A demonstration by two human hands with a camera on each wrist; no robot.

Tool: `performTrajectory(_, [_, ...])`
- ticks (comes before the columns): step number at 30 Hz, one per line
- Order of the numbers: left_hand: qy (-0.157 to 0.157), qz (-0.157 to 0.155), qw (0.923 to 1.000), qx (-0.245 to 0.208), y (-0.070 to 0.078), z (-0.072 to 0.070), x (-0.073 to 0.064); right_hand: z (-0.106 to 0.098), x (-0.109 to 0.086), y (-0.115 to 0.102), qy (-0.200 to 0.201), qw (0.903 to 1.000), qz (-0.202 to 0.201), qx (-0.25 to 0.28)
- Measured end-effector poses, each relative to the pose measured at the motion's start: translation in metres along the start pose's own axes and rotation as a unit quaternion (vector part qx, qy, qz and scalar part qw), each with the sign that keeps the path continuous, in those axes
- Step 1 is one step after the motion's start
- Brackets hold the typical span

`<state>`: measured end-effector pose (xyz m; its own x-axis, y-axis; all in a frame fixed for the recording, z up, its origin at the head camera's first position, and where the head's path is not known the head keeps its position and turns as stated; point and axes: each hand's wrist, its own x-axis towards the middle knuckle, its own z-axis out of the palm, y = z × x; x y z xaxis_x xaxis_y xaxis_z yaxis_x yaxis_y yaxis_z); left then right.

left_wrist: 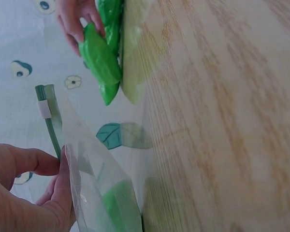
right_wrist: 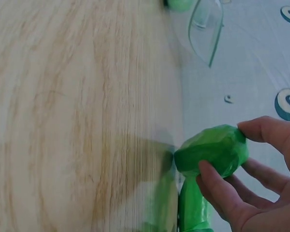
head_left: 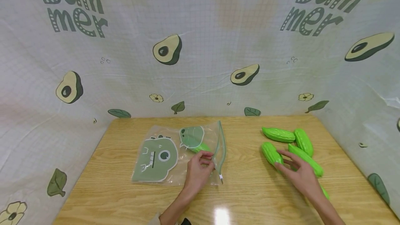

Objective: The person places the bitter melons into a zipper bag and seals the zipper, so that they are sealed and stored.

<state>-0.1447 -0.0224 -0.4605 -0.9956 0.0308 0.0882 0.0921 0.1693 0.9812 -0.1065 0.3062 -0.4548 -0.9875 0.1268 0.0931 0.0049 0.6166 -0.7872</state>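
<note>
On the left of the table lies a clear zip bag (head_left: 159,164) printed with green cartoon monsters, its green-edged mouth (head_left: 223,148) parted and facing right. Inside it, partly behind the print, is a green bitter melon (head_left: 201,147). My left hand (head_left: 200,170) pinches the bag's edge near the mouth between thumb and fingers; a white slider (left_wrist: 44,109) sits on the green strip. Over on the right, my right hand (head_left: 297,171) holds another bitter melon (right_wrist: 212,151) between thumb and fingertips, its lower end close to the tabletop.
Several more bitter melons (head_left: 278,134) lie around and beyond the right hand, one partly hidden under the forearm. A cloth (head_left: 200,93) with avocado prints hangs behind the wooden table (head_left: 243,190) and along both sides.
</note>
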Motion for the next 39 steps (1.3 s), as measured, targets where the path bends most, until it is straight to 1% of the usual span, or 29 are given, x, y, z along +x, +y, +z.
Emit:
performTrajectory(3, [0.001,0.000,1.0000,0.001,-0.001,0.000,0.000,0.001,0.002,-0.002,-0.009,0.9998,0.005,0.017])
performTrajectory(9, [-0.003,0.000,1.0000,-0.003,-0.001,0.000,0.001,0.004,0.008,-0.004,-0.021,0.9982,-0.005,0.056])
performTrajectory(18, [-0.002,-0.001,1.0000,-0.001,-0.001,0.000,0.001,0.008,0.013,-0.015,-0.047,0.9957,0.026,0.076])
performTrajectory(21, [-0.002,-0.001,1.0000,0.000,0.000,0.000,0.001,0.009,0.014,-0.019,-0.056,0.9947,0.030,0.081])
performTrajectory(26, [0.001,-0.002,1.0000,0.000,0.000,0.000,0.000,0.011,0.017,-0.024,-0.062,0.9938,0.025,0.089])
performTrajectory(32, [0.001,-0.003,1.0000,0.003,0.000,0.000,0.000,0.016,0.020,-0.029,-0.077,0.9896,0.021,0.120])
performTrajectory(39, [0.002,0.001,1.0000,0.007,-0.002,0.001,0.001,0.020,0.025,-0.034,-0.096,0.9871,0.012,0.128])
